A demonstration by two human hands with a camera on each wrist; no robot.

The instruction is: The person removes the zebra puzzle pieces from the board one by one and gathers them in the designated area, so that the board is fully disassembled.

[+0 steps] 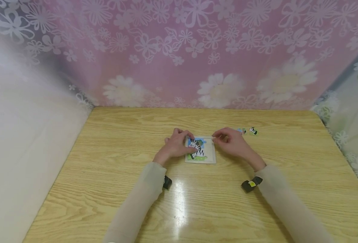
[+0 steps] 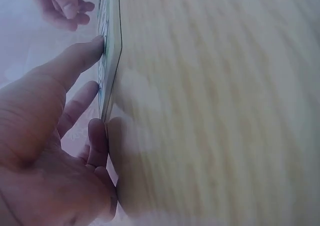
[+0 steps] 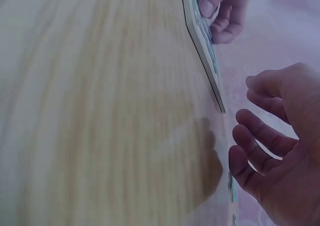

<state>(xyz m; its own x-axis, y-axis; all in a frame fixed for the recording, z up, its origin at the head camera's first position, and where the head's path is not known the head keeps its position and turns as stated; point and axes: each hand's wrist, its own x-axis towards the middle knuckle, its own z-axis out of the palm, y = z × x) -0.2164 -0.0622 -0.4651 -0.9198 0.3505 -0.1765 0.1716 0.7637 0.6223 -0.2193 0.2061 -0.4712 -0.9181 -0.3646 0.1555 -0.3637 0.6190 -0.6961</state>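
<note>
A small square puzzle board (image 1: 210,156) with a pale rim lies on the table, a zebra picture (image 1: 198,152) filling its left and middle part. Its right strip shows bare backing. My left hand (image 1: 176,144) is at the board's left side, the thumb pressing on the picture and another fingertip near the top edge. In the left wrist view, more fingers of that hand (image 2: 60,131) rest against the board's edge. My right hand (image 1: 232,142) hovers at the top right corner, fingers loosely bent, no piece visible between them in the right wrist view.
Two loose puzzle pieces lie to the right of the board: a colourful one (image 1: 242,131) partly behind the right hand, and one with a black-and-white animal (image 1: 253,131). A pink flowered curtain (image 1: 179,67) hangs along the table's (image 1: 121,135) far edge.
</note>
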